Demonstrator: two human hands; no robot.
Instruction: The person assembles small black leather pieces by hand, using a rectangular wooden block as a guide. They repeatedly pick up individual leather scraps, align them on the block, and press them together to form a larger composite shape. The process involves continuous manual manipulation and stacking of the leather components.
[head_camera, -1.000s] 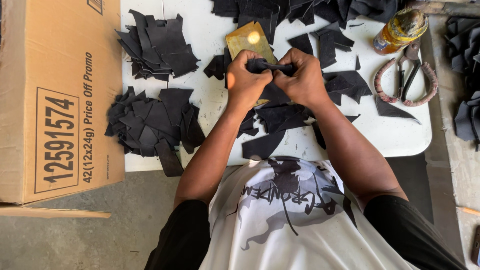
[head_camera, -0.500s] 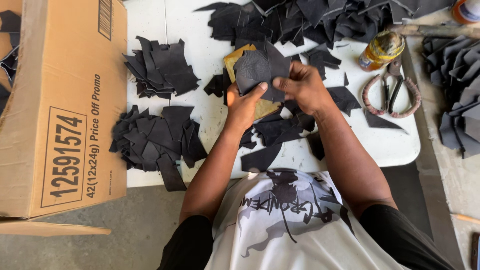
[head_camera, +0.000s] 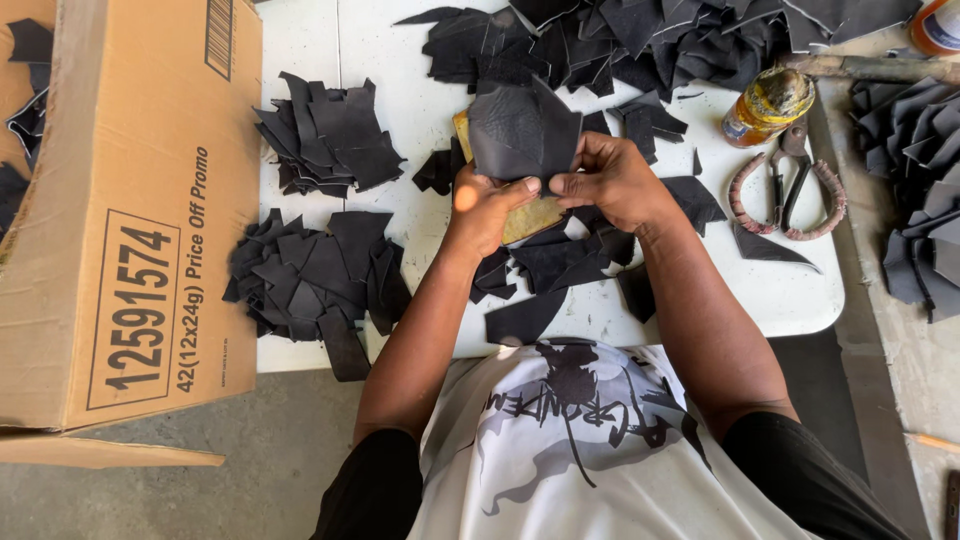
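- Centre frame: left hand (head_camera: 487, 205) and right hand (head_camera: 607, 180) pinch a dark leather piece (head_camera: 520, 130) over the white table (head_camera: 800, 290).
- A tan card (head_camera: 530, 218) apparently sits beneath; a loosened pinch could drop either.

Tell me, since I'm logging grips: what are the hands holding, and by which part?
Both hands, left hand and right hand, pinch one black leather piece along its bottom edge, raised above a tan template on the white table.
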